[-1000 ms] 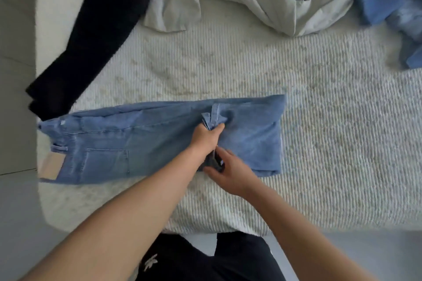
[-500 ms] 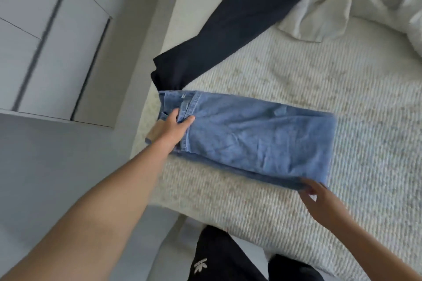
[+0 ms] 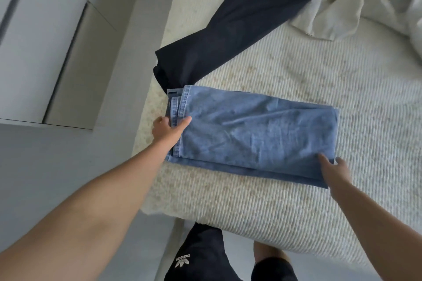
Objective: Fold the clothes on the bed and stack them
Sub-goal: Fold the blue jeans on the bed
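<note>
Light blue jeans (image 3: 253,130) lie folded in half on the cream ribbed bedcover (image 3: 342,89), near the bed's left front corner. My left hand (image 3: 167,131) pinches the stacked hems and waistband at the jeans' left end, thumb on top. At the near right corner, on the folded edge, my right hand (image 3: 332,167) grips the denim with the thumb over the cloth and the fingers beside and under it. A dark navy garment (image 3: 239,29) stretches diagonally behind the jeans and touches their far left corner. A crumpled off-white garment (image 3: 342,9) lies at the back right.
The bed's left edge (image 3: 148,121) drops to a grey floor (image 3: 45,166) beside a pale wall panel (image 3: 34,41). My legs in black shorts (image 3: 201,258) stand at the bed's front edge. Bare bedcover stretches to the right of the jeans.
Over the last second the jeans' legs were folded over to the waistband end, halving their length. Since half a second ago both hands have closed onto the two ends.
</note>
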